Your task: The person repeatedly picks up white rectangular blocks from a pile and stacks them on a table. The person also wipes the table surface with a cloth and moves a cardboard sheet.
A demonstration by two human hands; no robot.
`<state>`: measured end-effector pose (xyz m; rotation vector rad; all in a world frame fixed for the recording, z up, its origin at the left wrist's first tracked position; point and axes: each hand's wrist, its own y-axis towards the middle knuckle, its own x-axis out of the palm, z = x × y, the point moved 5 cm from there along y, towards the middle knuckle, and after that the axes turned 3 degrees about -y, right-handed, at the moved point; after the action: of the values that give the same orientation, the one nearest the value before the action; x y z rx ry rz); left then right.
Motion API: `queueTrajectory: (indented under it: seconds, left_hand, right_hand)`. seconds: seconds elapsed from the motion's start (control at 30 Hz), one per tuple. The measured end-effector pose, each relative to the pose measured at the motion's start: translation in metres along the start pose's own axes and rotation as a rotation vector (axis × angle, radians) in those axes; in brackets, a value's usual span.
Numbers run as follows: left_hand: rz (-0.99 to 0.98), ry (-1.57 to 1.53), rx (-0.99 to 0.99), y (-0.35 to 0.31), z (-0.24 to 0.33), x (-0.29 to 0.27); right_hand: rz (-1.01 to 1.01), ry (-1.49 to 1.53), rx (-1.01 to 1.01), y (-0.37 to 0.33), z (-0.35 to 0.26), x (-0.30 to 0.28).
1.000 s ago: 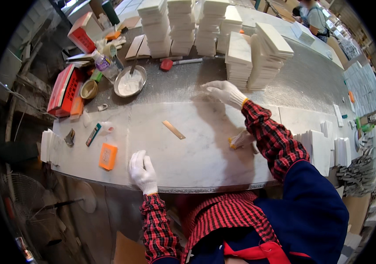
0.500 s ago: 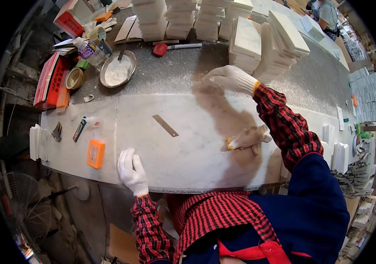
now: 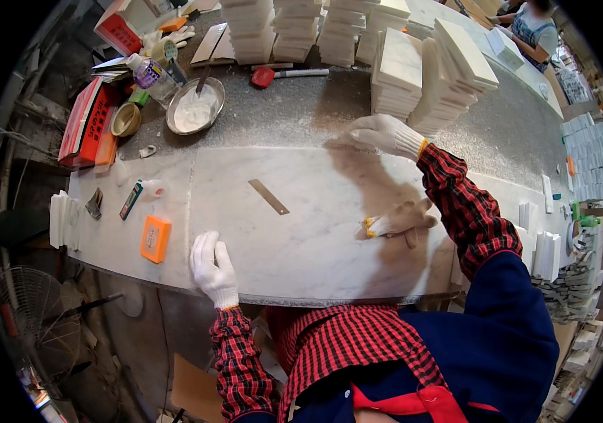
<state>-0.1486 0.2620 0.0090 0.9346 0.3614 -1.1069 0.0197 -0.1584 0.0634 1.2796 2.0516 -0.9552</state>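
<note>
The slab [image 3: 308, 247] is bright, softly shadowed; dim, curved margins seem blurred.

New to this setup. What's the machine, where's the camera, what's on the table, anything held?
There's no machine: just two gloved human hands. The view comes from a wide fisheye camera worn on the head, looking down, so straight edges look bent. The left hand rests on a pale surface near its front edge, with nothing visibly held. The right hand is farther out, over the grey worktop beside a stack of white slabs; I can't tell whether it holds anything. On the pale surface lie a metal strip, an orange box and a loose glove. A metal bowl with white powder sits farther back, left.
</note>
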Motion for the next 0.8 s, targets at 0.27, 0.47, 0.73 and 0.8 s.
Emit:
queueTrajectory:
  seconds: [0.27, 0.47, 0.73, 0.8]
  left_hand:
    - [0.037, -0.01, -0.01, 0.003, 0.005, 0.001]
    - [0.035, -0.002, 0.008, 0.003, 0.003, -0.001]
    - [0.046, -0.037, -0.003, 0.004, 0.003, 0.0]
    - [0.035, -0.024, -0.001, 0.005, 0.004, 0.001]
  right_hand:
    - [0.033, -0.048, -0.168, 0.021, -0.008, 0.028]
    - [0.082, 0.373, 0.135, 0.023, 0.01, 0.028]
    - [0.087, 0.242, 0.016, 0.031, -0.019, 0.045]
    - [0.074, 0.432, 0.127, 0.032, -0.015, 0.044]
